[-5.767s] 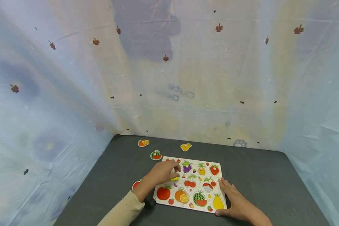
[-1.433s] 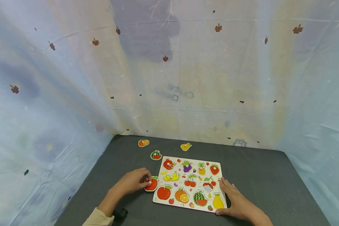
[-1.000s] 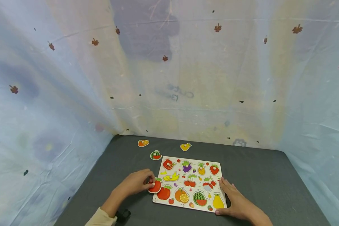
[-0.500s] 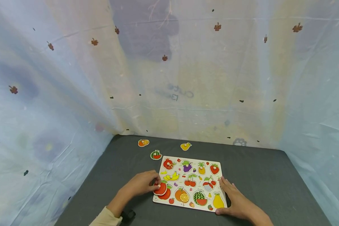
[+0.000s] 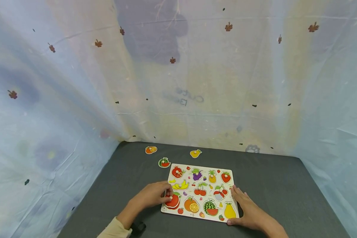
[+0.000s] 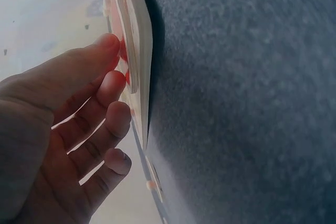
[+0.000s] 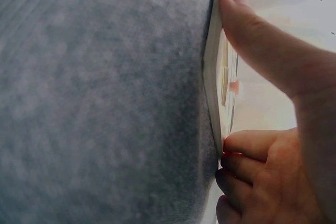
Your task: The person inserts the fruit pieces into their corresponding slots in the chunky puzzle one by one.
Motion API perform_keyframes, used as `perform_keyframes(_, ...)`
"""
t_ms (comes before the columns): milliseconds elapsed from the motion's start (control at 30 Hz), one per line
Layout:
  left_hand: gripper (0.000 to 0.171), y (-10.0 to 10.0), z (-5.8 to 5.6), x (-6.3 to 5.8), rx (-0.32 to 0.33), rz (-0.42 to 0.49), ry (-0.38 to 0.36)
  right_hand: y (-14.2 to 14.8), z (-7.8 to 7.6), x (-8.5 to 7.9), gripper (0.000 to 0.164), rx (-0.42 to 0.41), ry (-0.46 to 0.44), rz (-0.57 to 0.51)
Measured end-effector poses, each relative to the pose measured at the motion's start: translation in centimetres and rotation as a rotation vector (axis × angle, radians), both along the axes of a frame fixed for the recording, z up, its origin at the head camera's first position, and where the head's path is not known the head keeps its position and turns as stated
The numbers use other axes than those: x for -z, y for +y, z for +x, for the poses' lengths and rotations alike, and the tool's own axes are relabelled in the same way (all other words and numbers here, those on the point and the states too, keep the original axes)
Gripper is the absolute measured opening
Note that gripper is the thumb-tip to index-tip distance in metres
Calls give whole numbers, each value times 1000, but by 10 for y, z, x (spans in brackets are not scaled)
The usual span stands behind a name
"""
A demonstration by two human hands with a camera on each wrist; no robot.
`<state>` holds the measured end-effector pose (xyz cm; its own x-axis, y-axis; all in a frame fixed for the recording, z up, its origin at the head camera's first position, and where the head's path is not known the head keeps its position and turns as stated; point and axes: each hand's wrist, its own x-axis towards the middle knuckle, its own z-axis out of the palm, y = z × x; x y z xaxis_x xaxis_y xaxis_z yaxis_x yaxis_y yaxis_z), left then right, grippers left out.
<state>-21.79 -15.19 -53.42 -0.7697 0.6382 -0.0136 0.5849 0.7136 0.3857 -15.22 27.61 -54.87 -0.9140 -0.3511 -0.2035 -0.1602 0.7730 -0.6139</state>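
Note:
My left hand (image 5: 151, 195) pinches the small knob of a red apple puzzle piece (image 5: 175, 200) between thumb and fingertips. The piece lies over the apple picture at the near-left corner of the white fruit puzzle board (image 5: 207, 196), nearly covering it. In the left wrist view, the piece's pale edge (image 6: 132, 69) shows along the board's surface; whether it sits flush cannot be told. At the board's right side, my right hand (image 5: 253, 213) rests with fingers extended against the edge and thumb at the near-right corner. The right wrist view shows that thumb (image 7: 257, 30) touching the board's rim.
Beyond the board lie three loose knobbed pieces: an orange (image 5: 150, 150), a watermelon (image 5: 164, 162) and a pear (image 5: 195, 153). Several fruit pieces sit in the board. A patterned cloth (image 5: 178, 125) hangs behind and beside the dark tabletop (image 5: 273, 185).
My left hand left the board's far-left area, picked up the apple piece beside the board and carried it right, over the apple picture. My right hand has stayed at the board's right edge.

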Motion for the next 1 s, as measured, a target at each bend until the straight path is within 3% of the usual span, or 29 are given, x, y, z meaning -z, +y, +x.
perform_keyframes(233,15,3,1,0,-8,15,-31,1,0,1,130,-1,-1,-1)
perform_keyframes(1000,17,5,6,1,-14,-1,-33,0,1,-2,128,-18,22,-8)
